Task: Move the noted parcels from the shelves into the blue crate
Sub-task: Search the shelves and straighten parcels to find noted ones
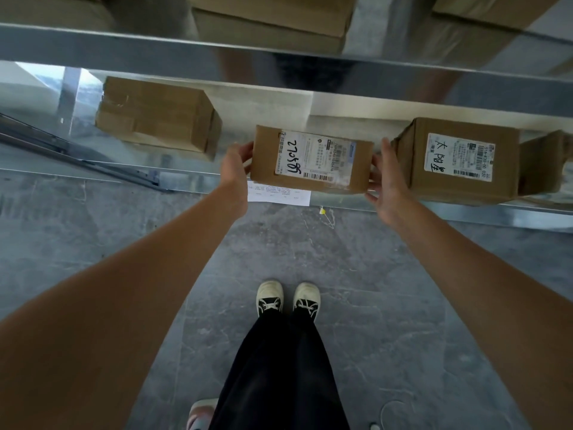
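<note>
A small cardboard parcel (pixel 311 159) with a white shipping label and handwritten numbers sits at the front edge of the lower metal shelf (pixel 465 212). My left hand (pixel 237 169) grips its left end, fingers curled round the side. My right hand (pixel 386 178) holds its right end, thumb up along the side. A larger labelled parcel (pixel 459 159) stands just right of it, close to my right hand. A plain brown box (pixel 158 116) lies farther back on the left. The blue crate is out of view.
A white paper slip (pixel 279 193) hangs at the shelf edge under the parcel. An upper shelf rail (pixel 279 54) with more boxes runs across the top. Grey floor lies below, with my feet (pixel 286 297) and a small yellow tag (pixel 322 210) on it.
</note>
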Action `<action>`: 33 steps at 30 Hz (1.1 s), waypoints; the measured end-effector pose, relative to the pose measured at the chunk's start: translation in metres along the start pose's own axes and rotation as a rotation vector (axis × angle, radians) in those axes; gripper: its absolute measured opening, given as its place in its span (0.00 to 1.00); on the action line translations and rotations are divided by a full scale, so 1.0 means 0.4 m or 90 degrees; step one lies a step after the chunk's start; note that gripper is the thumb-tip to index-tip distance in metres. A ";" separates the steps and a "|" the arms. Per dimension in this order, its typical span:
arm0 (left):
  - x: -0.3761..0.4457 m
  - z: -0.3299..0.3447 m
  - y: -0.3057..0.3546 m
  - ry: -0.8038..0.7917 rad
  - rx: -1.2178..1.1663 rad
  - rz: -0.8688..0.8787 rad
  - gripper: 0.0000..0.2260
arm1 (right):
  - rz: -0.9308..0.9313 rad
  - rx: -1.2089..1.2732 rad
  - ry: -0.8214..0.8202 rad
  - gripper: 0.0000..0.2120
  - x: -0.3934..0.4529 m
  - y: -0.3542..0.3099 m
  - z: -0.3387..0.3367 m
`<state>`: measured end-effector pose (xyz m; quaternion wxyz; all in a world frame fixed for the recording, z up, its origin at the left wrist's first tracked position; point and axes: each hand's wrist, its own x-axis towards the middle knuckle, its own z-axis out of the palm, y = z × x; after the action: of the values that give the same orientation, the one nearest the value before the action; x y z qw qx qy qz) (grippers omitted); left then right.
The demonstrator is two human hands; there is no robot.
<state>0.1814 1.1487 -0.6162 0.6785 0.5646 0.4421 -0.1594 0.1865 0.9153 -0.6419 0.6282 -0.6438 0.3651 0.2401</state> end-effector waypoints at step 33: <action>0.086 0.064 0.010 0.005 0.130 0.016 0.14 | -0.048 -0.039 0.031 0.30 0.060 -0.007 0.065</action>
<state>0.2140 1.1366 -0.6413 0.6176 0.6369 0.4191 -0.1930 0.2072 0.9366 -0.6609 0.6079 -0.6815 0.3484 0.2113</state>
